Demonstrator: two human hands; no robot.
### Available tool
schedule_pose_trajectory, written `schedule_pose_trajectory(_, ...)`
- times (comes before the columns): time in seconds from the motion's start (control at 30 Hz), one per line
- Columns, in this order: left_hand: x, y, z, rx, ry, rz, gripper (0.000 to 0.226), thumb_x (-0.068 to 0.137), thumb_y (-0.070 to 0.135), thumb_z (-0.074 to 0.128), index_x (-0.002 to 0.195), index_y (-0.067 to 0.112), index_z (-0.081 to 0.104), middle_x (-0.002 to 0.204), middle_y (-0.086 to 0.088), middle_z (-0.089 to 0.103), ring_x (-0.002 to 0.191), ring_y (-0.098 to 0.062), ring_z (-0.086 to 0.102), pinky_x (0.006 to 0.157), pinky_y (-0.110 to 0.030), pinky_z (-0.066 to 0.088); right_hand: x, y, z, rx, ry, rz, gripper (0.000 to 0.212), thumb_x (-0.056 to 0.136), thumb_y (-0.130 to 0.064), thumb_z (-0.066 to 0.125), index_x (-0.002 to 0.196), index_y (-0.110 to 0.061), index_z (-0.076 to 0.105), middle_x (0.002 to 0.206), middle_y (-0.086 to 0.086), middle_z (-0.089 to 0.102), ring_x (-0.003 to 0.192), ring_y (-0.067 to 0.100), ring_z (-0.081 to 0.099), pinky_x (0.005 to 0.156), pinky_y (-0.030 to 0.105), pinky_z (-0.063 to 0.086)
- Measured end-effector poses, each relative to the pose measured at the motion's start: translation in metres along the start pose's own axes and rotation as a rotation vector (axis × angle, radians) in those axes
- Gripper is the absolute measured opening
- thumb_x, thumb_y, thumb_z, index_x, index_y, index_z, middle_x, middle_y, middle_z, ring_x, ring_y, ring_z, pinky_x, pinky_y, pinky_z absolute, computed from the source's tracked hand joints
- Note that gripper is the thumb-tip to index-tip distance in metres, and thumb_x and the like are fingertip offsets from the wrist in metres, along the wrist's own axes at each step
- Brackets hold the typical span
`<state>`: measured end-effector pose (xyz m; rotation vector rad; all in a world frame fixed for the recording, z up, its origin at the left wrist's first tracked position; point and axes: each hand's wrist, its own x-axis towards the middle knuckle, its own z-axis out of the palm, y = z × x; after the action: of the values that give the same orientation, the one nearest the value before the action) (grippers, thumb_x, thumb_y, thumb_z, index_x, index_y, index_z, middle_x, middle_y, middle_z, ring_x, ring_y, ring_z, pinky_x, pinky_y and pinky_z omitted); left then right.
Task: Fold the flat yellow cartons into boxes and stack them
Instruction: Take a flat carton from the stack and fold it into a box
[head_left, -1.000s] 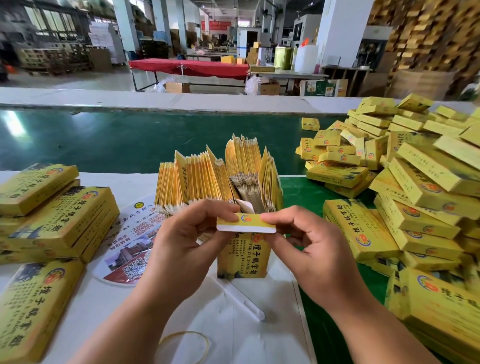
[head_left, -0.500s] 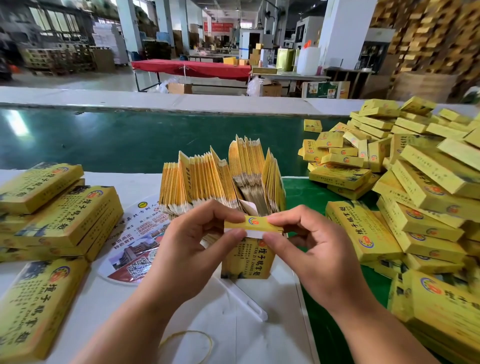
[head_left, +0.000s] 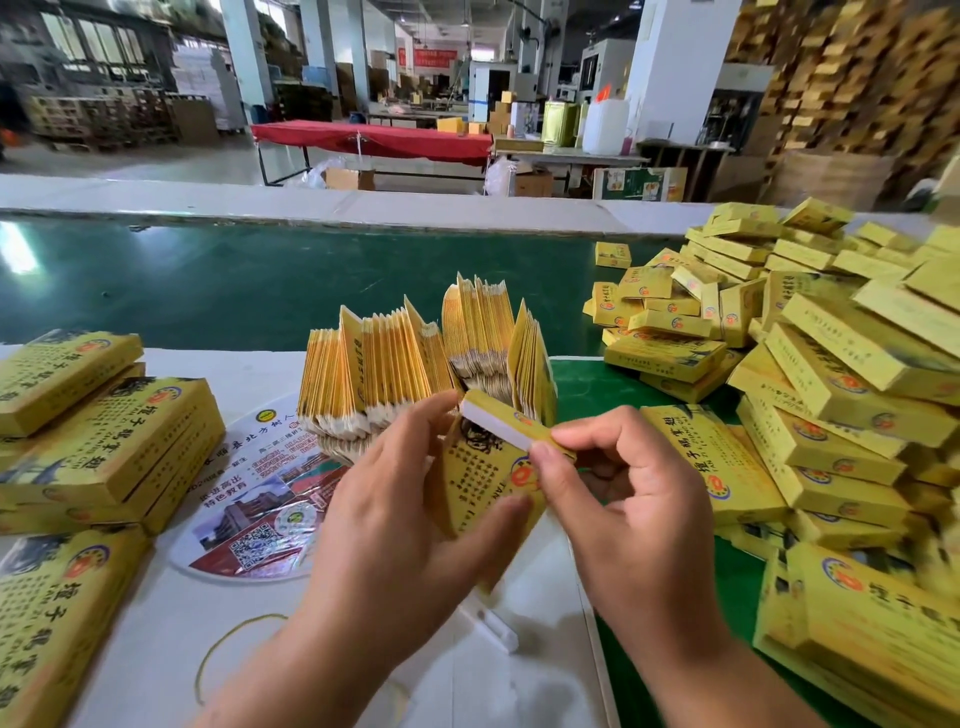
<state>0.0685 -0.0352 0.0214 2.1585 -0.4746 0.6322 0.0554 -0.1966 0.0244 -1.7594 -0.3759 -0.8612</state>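
Between both hands, yellow carton (head_left: 488, 467), left hand (head_left: 395, 519) gripping body; right hand (head_left: 618, 493) pinching flap

Left hand (head_left: 410, 499) and right hand (head_left: 623, 499) raised together — fingers curled, pinching.

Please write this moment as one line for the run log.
step: closing end flap | left hand: holds carton | right hand: pinches flap | folded boxes: piled right | flat cartons: behind
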Motion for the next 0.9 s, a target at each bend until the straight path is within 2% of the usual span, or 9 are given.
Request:
schedule_pose_trajectory(0.07, -0.003, 0.004, 0.005, 0.097, -0.039, 0.005, 0.083, 0.063, 0.071, 0.063, 0.131, 0.027, 0.045, 0.111, 0.016, 0.058, 0.100, -0.006, 0.058, 0.081, -0.026, 0.047, -0.003, -0.001, 0.003, 0.036, 0.015, 0.021, 0.008, 0.084, -0.014, 0.072, 0.084, -0.009, 0.065, 0.078, -0.008, 0.068, 0.066, 0.002, 0.069, 0.057, 0.011, 0.050)
schedule_pose_trajectory(0.13, -0.005, 0.006, 0.008, 0.140, -0.056, -0.024, 0.085, 0.060, 0.072, 0.062, 0.129, 0.027, 0.043, 0.109, 0.016, 0.056, 0.100, -0.006, 0.056, 0.079, -0.024, 0.044, -0.005, -0.002, 0.008, 0.051, 0.002, 0.036, 0.010, 0.084, -0.014, 0.072, 0.082, -0.011, 0.064, 0.075, -0.008, 0.068, 0.065, 0.005, 0.069, 0.056, 0.012, 0.050)
schedule_pose_trajectory(0.2, -0.005, 0.004, 0.008, 0.176, -0.035, -0.032, 0.073, 0.060, 0.067, 0.061, 0.120, 0.030, 0.043, 0.099, 0.018, 0.054, 0.090, -0.006, 0.053, 0.070, -0.018, 0.038, -0.007, -0.001, 0.013, 0.046, -0.030, 0.062, 0.014, 0.084, -0.015, 0.073, 0.076, -0.013, 0.061, 0.073, -0.007, 0.068, 0.063, 0.007, 0.068, 0.055, 0.014, 0.050)
schedule_pose_trajectory(0.3, -0.003, 0.002, 0.006, 0.211, -0.024, -0.021, 0.059, 0.061, 0.057, 0.062, 0.111, 0.034, 0.042, 0.091, 0.018, 0.052, 0.082, -0.008, 0.052, 0.064, -0.017, 0.035, -0.007, -0.001, 0.016, 0.036, -0.080, 0.086, 0.019, 0.086, -0.021, 0.073, 0.073, -0.014, 0.060, 0.073, -0.005, 0.068, 0.062, 0.011, 0.067, 0.053, 0.017, 0.050)
schedule_pose_trajectory(0.43, -0.002, 0.004, 0.005, 0.238, -0.056, 0.031, 0.058, 0.061, 0.056, 0.061, 0.111, 0.032, 0.046, 0.091, 0.021, 0.048, 0.083, -0.004, 0.046, 0.067, -0.010, 0.037, -0.006, -0.004, 0.014, 0.041, -0.110, 0.082, 0.011, 0.088, -0.033, 0.068, 0.090, -0.022, 0.066, 0.077, -0.011, 0.070, 0.066, 0.009, 0.070, 0.053, 0.021, 0.055)
schedule_pose_trajectory(0.57, -0.002, 0.007, 0.004, 0.221, -0.072, 0.045, 0.062, 0.059, 0.057, 0.062, 0.112, 0.029, 0.049, 0.088, 0.022, 0.045, 0.078, 0.001, 0.039, 0.071, -0.004, 0.035, -0.007, -0.004, 0.011, 0.046, -0.090, 0.092, 0.014, 0.090, -0.033, 0.066, 0.089, -0.020, 0.069, 0.070, -0.007, 0.069, 0.061, 0.014, 0.068, 0.048, 0.038, 0.054)
schedule_pose_trajectory(0.7, -0.001, 0.011, 0.002, 0.214, -0.070, 0.066, 0.060, 0.058, 0.054, 0.064, 0.111, 0.029, 0.049, 0.085, 0.022, 0.044, 0.076, 0.000, 0.040, 0.063, -0.008, 0.033, -0.006, -0.006, 0.010, 0.007, -0.068, 0.060, 0.013, 0.092, -0.024, 0.065, 0.081, -0.017, 0.067, 0.062, -0.006, 0.063, 0.052, 0.011, 0.061, 0.043, 0.036, 0.048)
schedule_pose_trajectory(0.9, -0.001, 0.012, 0.002, 0.217, -0.063, 0.085, 0.066, 0.057, 0.054, 0.064, 0.114, 0.027, 0.047, 0.089, 0.021, 0.044, 0.081, -0.003, 0.045, 0.069, -0.005, 0.035, -0.006, -0.005, 0.009, -0.006, -0.040, 0.057, 0.017, 0.092, -0.022, 0.063, 0.077, -0.015, 0.063, 0.058, 0.000, 0.059, 0.047, 0.012, 0.053, 0.041, 0.034, 0.042)
